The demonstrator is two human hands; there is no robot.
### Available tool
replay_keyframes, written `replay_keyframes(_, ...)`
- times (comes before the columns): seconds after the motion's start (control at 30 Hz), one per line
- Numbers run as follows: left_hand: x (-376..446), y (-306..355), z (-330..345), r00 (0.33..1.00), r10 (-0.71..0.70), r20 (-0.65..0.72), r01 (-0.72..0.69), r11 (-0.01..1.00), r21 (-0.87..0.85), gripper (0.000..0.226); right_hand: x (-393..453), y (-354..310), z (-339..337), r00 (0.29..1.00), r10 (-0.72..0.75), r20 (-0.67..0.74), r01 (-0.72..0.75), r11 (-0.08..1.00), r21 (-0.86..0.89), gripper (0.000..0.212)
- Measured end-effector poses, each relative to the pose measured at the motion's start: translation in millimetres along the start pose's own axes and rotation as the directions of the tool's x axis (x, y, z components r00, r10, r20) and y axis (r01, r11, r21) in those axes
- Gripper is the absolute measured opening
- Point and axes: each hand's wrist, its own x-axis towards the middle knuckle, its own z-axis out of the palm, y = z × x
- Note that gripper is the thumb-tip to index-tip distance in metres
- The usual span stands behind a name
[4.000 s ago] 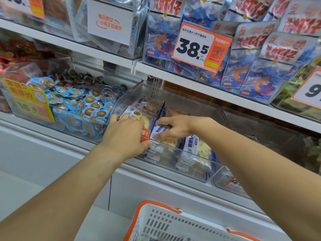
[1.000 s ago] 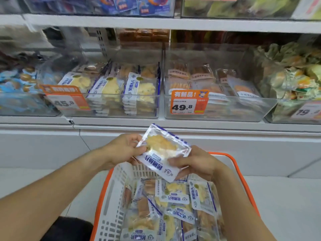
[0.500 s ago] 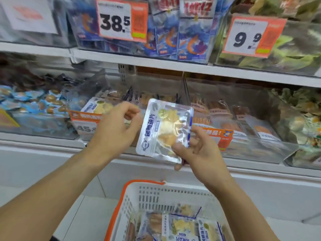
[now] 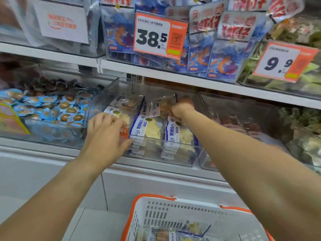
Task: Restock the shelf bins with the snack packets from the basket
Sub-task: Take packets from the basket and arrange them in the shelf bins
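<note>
A clear shelf bin on the lower shelf holds rows of white-and-blue snack packets. My right hand reaches deep into the bin and is shut on a clear snack packet held upright at the back. My left hand grips the bin's front left edge, covering its orange price tag. The white basket with orange rim sits below, with more snack packets in it.
A bin of blue-wrapped egg snacks stands to the left. Another clear bin with brown packets is to the right. The upper shelf overhangs with blue shrimp packets and price tags 38.5 and 9.9.
Both hands rose from in front of the shelf. The right hand carried the packet into the back of the bin; the left let go of it and took the bin's front edge.
</note>
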Motion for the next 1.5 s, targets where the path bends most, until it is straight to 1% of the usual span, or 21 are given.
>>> replay_keyframes(0.03,-0.1,-1.9,1.6,1.000,0.013,-0.016,-0.013,1.000,0.002,0.050,3.8,-0.8,0.7,0.999,-0.009,-0.039,0.005,0.995,-0.099,0.016)
replay_keyframes(0.1,0.2,-4.6,4.8,0.998,0.039,-0.044,-0.039,0.999,0.013,0.049,6.9,-2.9,-0.1,0.999,0.003,-0.049,-0.012,0.983,-0.181,0.026)
replay_keyframes(0.13,0.4,-5.5,6.2,0.997,0.049,-0.054,-0.048,0.999,0.018,0.048,8.8,-3.5,0.5,1.000,0.021,-0.008,-0.022,0.983,-0.184,0.029)
replay_keyframes(0.23,1.2,-8.3,10.4,0.995,0.061,-0.073,-0.059,0.998,0.030,0.046,8.6,-10.4,4.1,0.977,0.104,0.187,-0.069,0.981,-0.182,0.041)
replay_keyframes(0.27,1.6,-8.5,11.6,0.995,0.062,-0.080,-0.060,0.998,0.032,0.044,6.1,-14.3,5.7,0.968,0.112,0.226,-0.060,0.973,-0.224,0.043)
replay_keyframes(0.33,2.5,-7.3,13.0,0.994,0.057,-0.090,-0.055,0.998,0.025,0.042,3.1,-19.1,10.2,0.970,0.097,0.225,-0.030,0.959,-0.282,0.045)
replay_keyframes(0.43,3.2,-4.7,13.2,0.995,0.047,-0.085,-0.044,0.999,0.029,0.040,2.4,-21.6,18.0,0.984,0.032,0.173,0.013,0.968,-0.251,0.045)
replay_keyframes(0.6,2.6,-5.7,14.5,0.995,0.041,-0.091,-0.040,0.999,0.020,0.041,0.3,-23.5,24.0,0.989,0.017,0.150,0.016,0.977,-0.214,0.046)
replay_keyframes(0.73,2.5,-5.3,14.6,0.994,0.033,-0.102,-0.030,0.999,0.028,0.040,3.1,-23.6,25.8,0.989,0.039,0.143,-0.019,0.990,-0.141,0.031)
replay_keyframes(0.83,3.1,-3.1,13.7,0.996,0.017,-0.085,-0.014,0.999,0.036,0.039,4.3,-24.7,26.0,0.987,0.042,0.154,-0.029,0.996,-0.089,0.036)
replay_keyframes(0.97,4.7,-2.0,14.2,0.997,0.020,-0.080,-0.016,0.999,0.044,0.038,2.7,-25.4,25.4,0.988,0.048,0.148,-0.038,0.997,-0.066,0.059)
replay_keyframes(1.03,5.2,-1.4,13.8,0.997,0.021,-0.076,-0.017,0.999,0.046,0.039,2.4,-25.0,24.0,0.986,0.053,0.159,-0.043,0.997,-0.068,0.059)
replay_keyframes(1.1,5.7,-0.7,12.9,0.997,0.021,-0.069,-0.018,0.999,0.043,0.040,1.2,-24.9,21.1,0.986,0.050,0.159,-0.038,0.996,-0.075,0.053)
replay_keyframes(1.17,6.2,-0.9,12.3,0.998,0.024,-0.062,-0.021,0.999,0.037,0.039,-5.0,-27.0,15.8,0.994,0.003,0.111,0.006,0.996,-0.087,0.042)
replay_keyframes(1.27,4.9,-1.8,13.1,0.998,0.036,-0.054,-0.035,0.999,0.022,0.041,-23.2,-31.8,1.8,0.990,-0.140,-0.010,0.138,0.981,-0.137,0.020)
replay_keyframes(1.3,4.2,-1.1,12.9,0.997,0.047,-0.061,-0.046,0.999,0.014,0.045,-31.6,-31.2,-3.0,0.977,-0.205,-0.063,0.196,0.973,-0.124,0.016)
replay_keyframes(1.33,3.6,0.7,11.2,0.994,0.068,-0.084,-0.069,0.998,-0.013,0.050,-41.8,-29.0,-7.0,0.956,-0.270,-0.119,0.260,0.961,-0.095,0.019)
replay_keyframes(1.4,1.8,10.9,1.5,0.969,0.136,-0.204,-0.171,0.971,-0.168,0.055,-71.2,-19.0,-14.1,0.883,-0.403,-0.238,0.412,0.911,-0.017,0.026)
replay_keyframes(1.43,-0.2,19.3,-5.1,0.943,0.167,-0.290,-0.245,0.934,-0.261,0.048,-91.0,-11.3,-18.2,0.828,-0.479,-0.293,0.502,0.865,0.005,0.023)
replay_keyframes(1.47,-3.4,28.8,-10.5,0.913,0.185,-0.363,-0.311,0.892,-0.329,0.035,-111.5,-1.4,-21.9,0.766,-0.549,-0.334,0.586,0.810,0.011,0.019)
replay_keyframes(1.5,-7.9,39.5,-13.9,0.896,0.192,-0.400,-0.351,0.858,-0.374,0.019,-130.8,12.0,-24.4,0.708,-0.603,-0.367,0.653,0.757,0.017,0.016)
